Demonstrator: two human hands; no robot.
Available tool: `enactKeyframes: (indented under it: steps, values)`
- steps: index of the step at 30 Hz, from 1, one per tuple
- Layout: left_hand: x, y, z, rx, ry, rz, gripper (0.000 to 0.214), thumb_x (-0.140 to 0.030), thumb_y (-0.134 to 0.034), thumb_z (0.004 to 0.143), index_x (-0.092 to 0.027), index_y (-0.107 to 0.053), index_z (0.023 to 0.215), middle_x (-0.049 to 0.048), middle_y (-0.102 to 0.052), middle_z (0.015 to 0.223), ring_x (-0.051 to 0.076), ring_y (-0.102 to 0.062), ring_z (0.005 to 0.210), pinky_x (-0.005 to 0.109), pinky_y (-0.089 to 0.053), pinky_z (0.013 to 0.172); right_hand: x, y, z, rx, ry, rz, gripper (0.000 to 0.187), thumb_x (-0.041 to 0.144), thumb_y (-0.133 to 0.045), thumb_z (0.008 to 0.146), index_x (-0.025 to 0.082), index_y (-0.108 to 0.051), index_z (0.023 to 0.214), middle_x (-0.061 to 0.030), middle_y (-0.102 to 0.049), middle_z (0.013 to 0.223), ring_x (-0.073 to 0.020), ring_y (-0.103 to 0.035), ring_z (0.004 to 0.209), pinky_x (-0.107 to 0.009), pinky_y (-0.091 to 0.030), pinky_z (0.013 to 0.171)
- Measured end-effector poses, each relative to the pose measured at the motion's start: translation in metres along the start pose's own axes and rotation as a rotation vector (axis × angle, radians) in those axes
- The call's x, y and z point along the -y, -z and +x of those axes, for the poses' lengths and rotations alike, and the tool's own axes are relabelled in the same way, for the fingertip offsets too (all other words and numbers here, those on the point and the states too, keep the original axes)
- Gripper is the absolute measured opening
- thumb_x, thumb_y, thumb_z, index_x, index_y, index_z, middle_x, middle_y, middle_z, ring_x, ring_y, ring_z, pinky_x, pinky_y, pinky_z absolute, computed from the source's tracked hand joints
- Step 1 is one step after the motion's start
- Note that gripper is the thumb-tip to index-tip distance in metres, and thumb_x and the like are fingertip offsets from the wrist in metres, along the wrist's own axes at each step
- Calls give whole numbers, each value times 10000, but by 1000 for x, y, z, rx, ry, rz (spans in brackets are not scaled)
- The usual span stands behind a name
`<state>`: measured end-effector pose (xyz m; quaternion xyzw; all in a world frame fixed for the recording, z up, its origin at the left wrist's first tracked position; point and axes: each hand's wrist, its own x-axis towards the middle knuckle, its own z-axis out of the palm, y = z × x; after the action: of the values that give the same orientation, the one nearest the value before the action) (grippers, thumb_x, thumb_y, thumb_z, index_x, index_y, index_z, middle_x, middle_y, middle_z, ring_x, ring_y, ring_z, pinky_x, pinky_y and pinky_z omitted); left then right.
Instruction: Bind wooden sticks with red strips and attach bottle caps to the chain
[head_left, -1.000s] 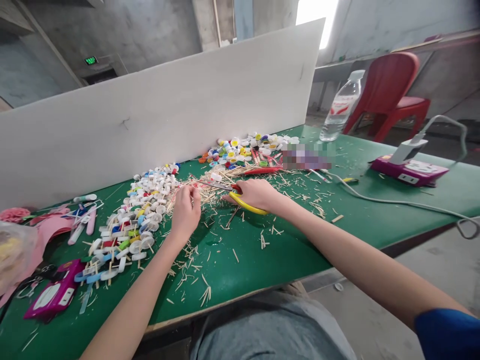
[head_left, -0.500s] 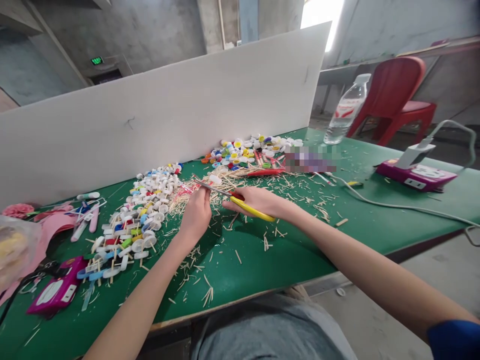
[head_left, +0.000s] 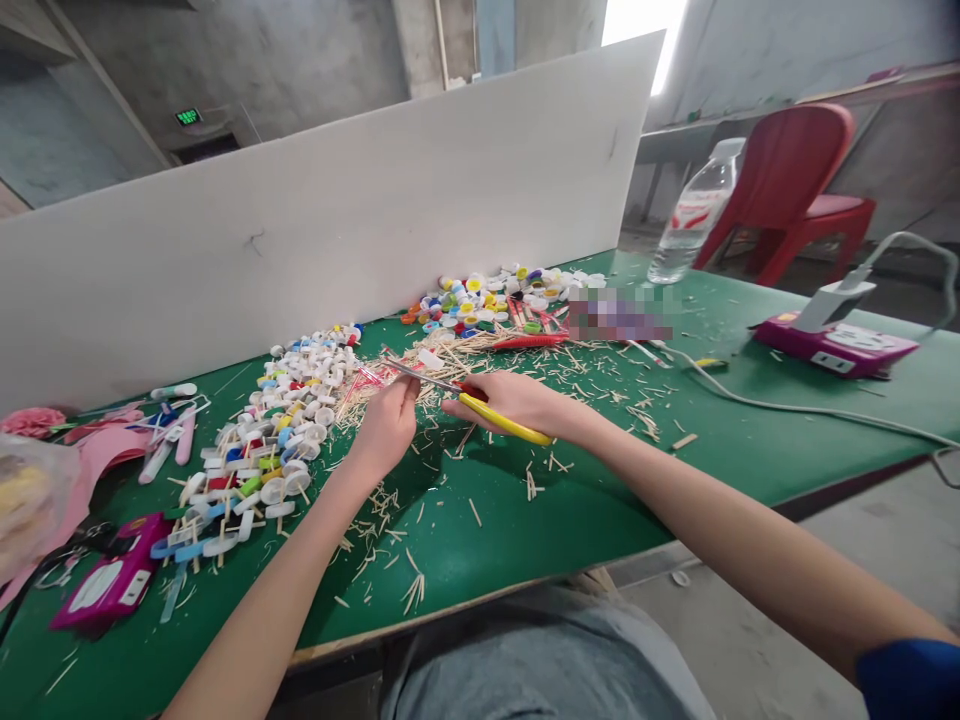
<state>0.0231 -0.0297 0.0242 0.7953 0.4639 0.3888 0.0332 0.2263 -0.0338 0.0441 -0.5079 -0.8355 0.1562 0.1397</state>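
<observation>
Scissors with yellow handles (head_left: 504, 418) are in my right hand (head_left: 517, 397), whose fingers wrap round the grips. Their metal blades point left, toward my left hand (head_left: 388, 425). That hand is closed in a pinch at the blades; whatever lies between its fingertips is too small to make out. Just beyond the blades is a white bottle cap (head_left: 430, 358); I cannot tell whether it is held or lying on the pile. Thin wooden sticks (head_left: 465, 350) are heaped behind both hands. Left of my left hand spread many coloured caps (head_left: 289, 420), several with sticks attached.
More caps (head_left: 469, 300) lie against a white board (head_left: 337, 220). A water bottle (head_left: 694, 215) and a purple power strip (head_left: 832, 345) with a cable stand at the right. Another purple strip (head_left: 112, 575) sits at the left, near pink paper (head_left: 112, 460). Stick scraps litter the green table (head_left: 525, 540).
The view has shifted very slightly. Both hands and the scissors keep almost the same position; nothing has visibly been let go or taken hold of.
</observation>
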Motion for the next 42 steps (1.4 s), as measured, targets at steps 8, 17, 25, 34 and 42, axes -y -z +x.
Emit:
enactKeyframes:
  steps: [8,17,25,34,42]
  values:
    - [5,-1,0,-14,-66,19,234,-251,-369,923,-185,-559,804,63,-640,735,174,-600,666,300,-454,618,5,-1,1,-51,-5,-41,636,750,-288,815,201,-602,745,-60,-642,697,-146,-507,570,-261,-291,513]
    - [7,-7,-6,-115,78,-25,302,-364,-305,958,-194,-541,875,72,-616,804,181,-578,737,314,-448,671,5,1,2,-112,-51,-202,632,727,-285,815,194,-619,752,-80,-654,713,-174,-541,604,-278,-280,513]
    - [12,14,0,-271,-121,305,431,-322,-235,968,-181,-640,923,101,-634,966,223,-515,989,383,-388,889,-1,-8,5,-177,-7,-429,607,672,-314,830,159,-619,944,-121,-694,886,-229,-621,728,-299,-314,583]
    - [7,10,0,-147,-226,615,487,-392,-307,936,-178,-626,638,84,-616,685,215,-534,716,355,-354,664,9,-21,2,-180,110,-494,518,623,-408,829,153,-603,927,-106,-704,864,-229,-642,774,-293,-306,586]
    - [10,12,5,-130,-265,703,542,-528,-337,888,-161,-612,598,81,-606,631,204,-554,624,326,-324,587,14,-20,3,-174,114,-509,470,558,-432,830,137,-615,928,-111,-707,847,-225,-644,752,-287,-296,563]
